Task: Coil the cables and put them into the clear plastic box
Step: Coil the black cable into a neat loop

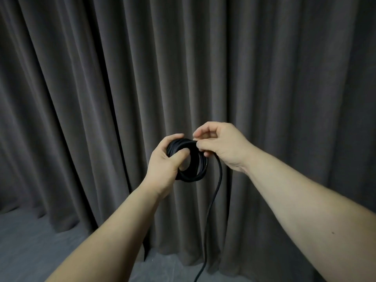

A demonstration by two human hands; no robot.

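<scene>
A black cable is wound into a coil of several loops, held up in front of me at mid-frame. My left hand grips the coil's left side, with the thumb through its middle and the fingers curled over the top. My right hand pinches the cable at the coil's upper right edge. From there a loose length of the cable hangs straight down and leaves the frame at the bottom. The clear plastic box is not in view.
A dark grey pleated curtain fills the whole background. Grey floor shows at the lower left and along the bottom, where the curtain hem meets it.
</scene>
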